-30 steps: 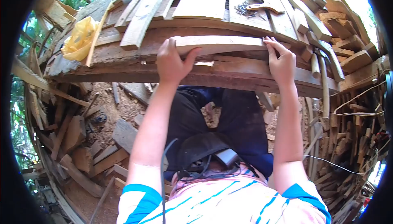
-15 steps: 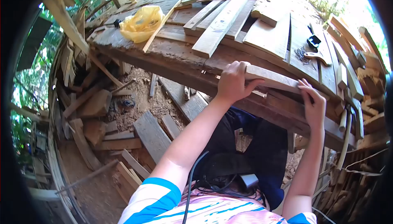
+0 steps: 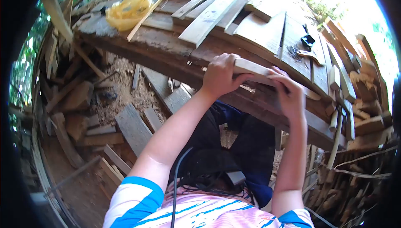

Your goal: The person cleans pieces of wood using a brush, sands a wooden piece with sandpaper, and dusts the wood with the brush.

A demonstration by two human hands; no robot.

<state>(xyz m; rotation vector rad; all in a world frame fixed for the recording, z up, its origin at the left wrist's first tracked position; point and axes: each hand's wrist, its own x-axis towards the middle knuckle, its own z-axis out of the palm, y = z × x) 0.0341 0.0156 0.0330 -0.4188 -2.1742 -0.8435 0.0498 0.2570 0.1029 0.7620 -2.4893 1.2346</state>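
Note:
Both of my hands are on a short wooden board (image 3: 253,68) at the front edge of the wooden workbench (image 3: 167,46). My left hand (image 3: 220,75) grips the board's left end, with the thumb along its near side and the fingers curled over the top. My right hand (image 3: 288,92) closes on it farther right, fingers on the upper edge. Light wood also shows just right of that hand; I cannot tell if it is the same board. Beyond my hands, several planks (image 3: 213,17) lie on the bench.
A yellow plastic bag (image 3: 130,11) sits at the bench's far left. On the right are a small black object (image 3: 308,40), a pile of nails (image 3: 292,52) and a wooden handle (image 3: 311,56). Offcuts (image 3: 133,128) litter the ground at left; stacked timber (image 3: 369,103) stands at right.
My right hand has shifted left along the board, closer to my left hand. The whole view has swung, so the bench and its contents appear farther left and slightly higher.

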